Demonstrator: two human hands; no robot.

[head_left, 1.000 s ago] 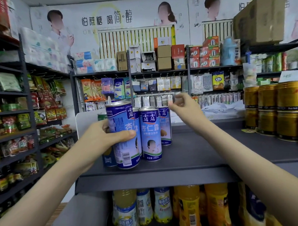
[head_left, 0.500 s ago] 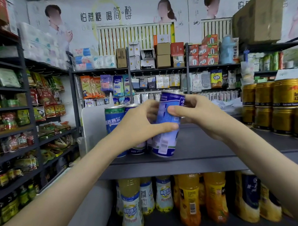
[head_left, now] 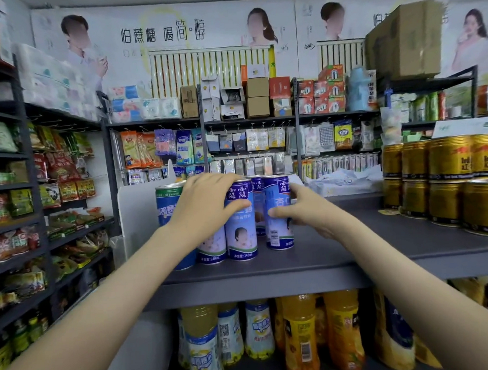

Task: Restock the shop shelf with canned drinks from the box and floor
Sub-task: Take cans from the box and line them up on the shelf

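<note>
Several blue-and-white drink cans stand in a tight group on the grey shelf [head_left: 352, 253]. My right hand [head_left: 302, 213] grips the rightmost can [head_left: 278, 233], thumb on its front and fingers behind; the can stands upright on the shelf. My left hand [head_left: 204, 206] lies over the top of the front-left can [head_left: 212, 247], fingers curled over the rim and thumb pressed across the middle can [head_left: 241, 235]. More cans of the same kind stand behind, partly hidden by my hands. No box and no floor show in this view.
A blue can with a green top [head_left: 167, 205] stands left of the group beside a white divider panel [head_left: 135, 217]. Stacked gold cans [head_left: 449, 181] fill the shelf's right end. Bare shelf lies between them. Yellow and white bottles [head_left: 299, 336] stand on the shelf below.
The can that both hands held tilted above the shelf now stands upright at the right of the group. My left hand has shifted onto the tops of the front cans.
</note>
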